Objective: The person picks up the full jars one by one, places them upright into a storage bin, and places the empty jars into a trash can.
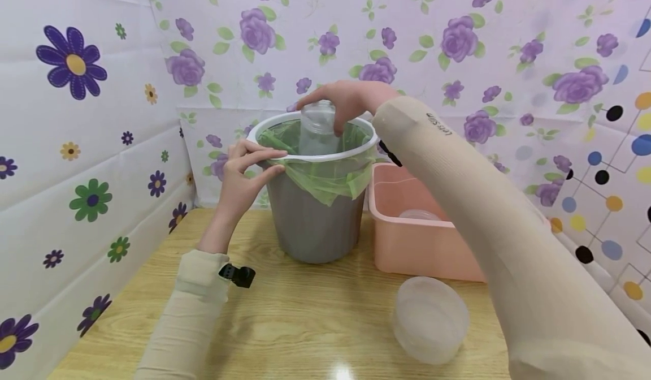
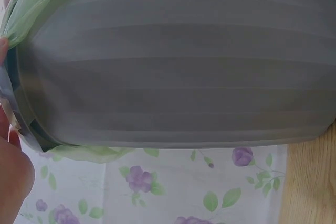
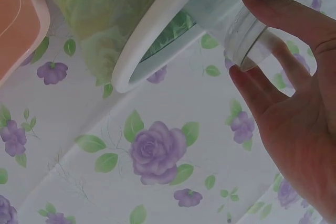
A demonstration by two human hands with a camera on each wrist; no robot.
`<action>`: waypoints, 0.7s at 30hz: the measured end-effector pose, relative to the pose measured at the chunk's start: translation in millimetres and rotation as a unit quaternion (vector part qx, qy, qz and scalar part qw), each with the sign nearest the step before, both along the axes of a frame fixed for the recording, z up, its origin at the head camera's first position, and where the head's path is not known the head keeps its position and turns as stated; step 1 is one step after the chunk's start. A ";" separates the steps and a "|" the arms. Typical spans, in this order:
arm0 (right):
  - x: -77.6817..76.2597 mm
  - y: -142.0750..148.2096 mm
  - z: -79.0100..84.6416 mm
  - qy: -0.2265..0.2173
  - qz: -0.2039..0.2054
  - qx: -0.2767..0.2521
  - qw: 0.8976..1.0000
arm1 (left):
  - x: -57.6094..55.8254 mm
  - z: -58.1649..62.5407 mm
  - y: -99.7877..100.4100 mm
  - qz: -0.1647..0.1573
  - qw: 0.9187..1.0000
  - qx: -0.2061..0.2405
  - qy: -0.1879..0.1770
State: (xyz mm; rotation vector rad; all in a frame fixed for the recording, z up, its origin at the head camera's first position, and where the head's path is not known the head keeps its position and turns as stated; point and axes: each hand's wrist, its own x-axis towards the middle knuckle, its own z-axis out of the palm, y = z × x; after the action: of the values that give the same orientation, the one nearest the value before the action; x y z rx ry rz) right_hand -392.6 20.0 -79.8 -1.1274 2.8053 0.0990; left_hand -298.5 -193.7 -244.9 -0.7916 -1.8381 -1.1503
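Note:
A grey trash bin [image 1: 316,221] with a white rim stands on the table, lined with a green plastic bag [image 1: 330,179] folded over its edge. My left hand [image 1: 243,171] grips the bin's rim at the near left, fingers on top and thumb lower on the outside. From above, my right hand [image 1: 351,100] holds a clear plastic jar [image 1: 317,125] around its neck. In the head view the jar's lower part reaches inside the bin's mouth. The right wrist view shows thumb and fingers on opposite sides of the jar's neck [image 3: 252,38].
To the bin's right stands a pink plastic basin [image 1: 422,247] with a clear item [image 1: 419,215] inside, partly hidden by the right arm. A round translucent container [image 1: 431,320] sits on the wooden table [image 1: 295,323] nearer me. Flowered sheets [image 1: 330,18] hang close behind and at the sides.

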 end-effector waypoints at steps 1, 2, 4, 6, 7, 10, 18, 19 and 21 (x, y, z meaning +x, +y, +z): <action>-0.1 0.8 0.1 0.000 -0.001 -0.002 1.000 | 0.0 -0.3 0.1 0.000 1.000 0.001 -0.001; -0.3 1.3 0.3 -0.001 -0.002 -0.003 1.000 | -0.1 -0.6 0.1 -0.001 1.000 0.001 -0.002; -0.6 1.5 0.8 -0.005 -0.001 -0.001 1.000 | -0.2 -0.9 0.0 -0.001 1.000 0.001 -0.002; -1.4 1.1 1.1 -0.010 0.001 0.001 1.000 | -0.5 -0.8 -0.2 -0.001 1.000 0.001 -0.002; -1.9 1.1 1.0 -0.012 0.000 0.002 1.000 | -0.5 -0.5 -0.1 -0.001 1.000 0.000 -0.002; -3.3 0.7 0.9 -0.020 0.004 0.008 1.000 | -0.8 -0.1 0.0 -0.001 1.000 -0.001 -0.001; -5.4 0.2 -0.5 -0.034 0.008 0.009 0.999 | -0.8 -0.5 0.2 0.001 1.000 -0.002 -0.005; -5.4 0.2 -0.5 -0.033 0.010 0.010 0.999 | -0.8 -0.5 0.3 0.001 1.000 -0.002 -0.005; -5.4 0.3 -0.6 -0.032 0.011 0.014 0.999 | -0.9 -0.8 0.3 0.001 1.000 -0.001 -0.005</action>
State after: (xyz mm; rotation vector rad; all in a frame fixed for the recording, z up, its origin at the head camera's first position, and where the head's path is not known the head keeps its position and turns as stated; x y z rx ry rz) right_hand -398.0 20.3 -80.3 -1.1355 2.7274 0.1005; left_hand -299.4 -193.4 -245.7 -0.7872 -1.8482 -1.1524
